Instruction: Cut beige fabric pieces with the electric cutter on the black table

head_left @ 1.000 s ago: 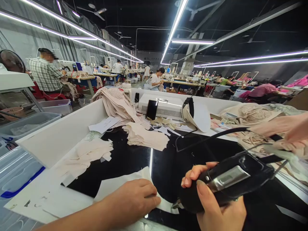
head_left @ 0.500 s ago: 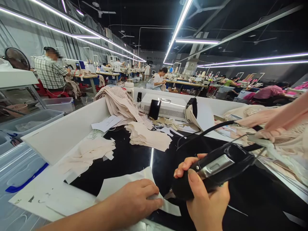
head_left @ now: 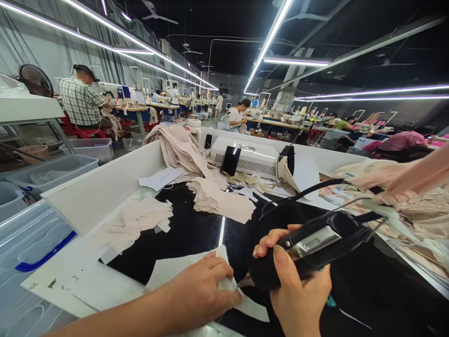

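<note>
- White cloth (head_left: 171,269), 7 o'clock: left hand (head_left: 201,290) bent over its edge; fingertips partly hidden, cannot tell if pinching.
- Right hand (head_left: 301,292) wrapped around black tool (head_left: 312,245), 4 o'clock; tip blurred, contact unclear.
- Versus earlier frame: teal item (head_left: 330,301) now shows beside right hand.
</note>
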Motion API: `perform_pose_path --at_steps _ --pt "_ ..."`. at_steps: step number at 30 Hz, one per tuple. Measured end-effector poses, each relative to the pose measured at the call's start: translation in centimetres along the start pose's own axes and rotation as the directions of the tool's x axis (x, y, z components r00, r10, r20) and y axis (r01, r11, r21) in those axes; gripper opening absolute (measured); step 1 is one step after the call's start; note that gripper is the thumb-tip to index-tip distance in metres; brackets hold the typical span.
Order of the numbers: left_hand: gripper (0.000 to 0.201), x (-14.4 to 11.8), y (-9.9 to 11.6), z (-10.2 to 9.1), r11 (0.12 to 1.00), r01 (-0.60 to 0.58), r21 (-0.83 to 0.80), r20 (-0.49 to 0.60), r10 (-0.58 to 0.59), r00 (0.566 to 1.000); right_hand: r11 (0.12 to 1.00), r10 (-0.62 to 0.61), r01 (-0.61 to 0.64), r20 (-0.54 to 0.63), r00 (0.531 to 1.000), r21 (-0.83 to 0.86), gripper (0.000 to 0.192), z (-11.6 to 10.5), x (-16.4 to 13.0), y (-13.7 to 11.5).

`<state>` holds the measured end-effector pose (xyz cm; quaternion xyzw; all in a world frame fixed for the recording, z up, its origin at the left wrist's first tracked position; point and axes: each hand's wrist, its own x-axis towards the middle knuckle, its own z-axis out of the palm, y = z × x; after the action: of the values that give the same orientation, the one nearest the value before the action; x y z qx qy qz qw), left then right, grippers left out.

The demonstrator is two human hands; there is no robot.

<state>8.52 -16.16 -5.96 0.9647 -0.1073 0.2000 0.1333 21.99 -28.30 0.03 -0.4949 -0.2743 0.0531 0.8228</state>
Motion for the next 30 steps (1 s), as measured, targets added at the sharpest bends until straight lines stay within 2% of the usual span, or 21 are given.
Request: perform_pose_path --at_steps 10,16,21,23,25,28,30 --pt "0.016 0.4 0.1 -0.2 1.0 0.002 -0.011 -0.034 -0.003 0.999 1.0 -0.022 0.022 -0.011 1.0 -0.005 0.037 0.5 0.6 0.4" --pt "0.015 0.3 0.2 -0.5 0.999 0.023 -0.035 0.024 -0.022 0.999 0.999 0.011 -0.011 -0.014 1.0 -0.04 0.036 0.8 0.7 1.0" --pt "0.025 0.1 -0.2 -1.0 0.975 0.138 -0.176 0.049 -0.131 0.99 0.994 0.032 -0.037 -0.048 0.998 -0.101 0.044 0.4 1.0 0.1" --pt "0.02 0.5 -0.6 -1.4 0.957 0.223 -0.187 0.043 -0.219 0.975 0.985 0.035 -0.045 -0.066 0.997 -0.165 0.044 0.1 1.1 -0.7" --pt "0.015 1.2 -1.2 -1.7 0.934 0.333 -0.127 0.037 -0.331 0.943 0.97 0.029 -0.044 -0.069 0.997 -0.238 0.045 -0.2 1.3 -1.4" --pt "0.012 2.3 -1.9 -1.8 0.855 0.517 -0.042 0.078 -0.513 0.855 0.931 0.023 -0.039 -0.048 0.999 -0.362 0.052 -1.1 1.7 -2.1" --pt "0.011 2.8 -2.3 -1.6 0.816 0.576 -0.04 0.104 -0.57 0.815 0.894 0.02 -0.049 -0.069 0.997 -0.445 0.059 -2.4 1.9 -2.1"
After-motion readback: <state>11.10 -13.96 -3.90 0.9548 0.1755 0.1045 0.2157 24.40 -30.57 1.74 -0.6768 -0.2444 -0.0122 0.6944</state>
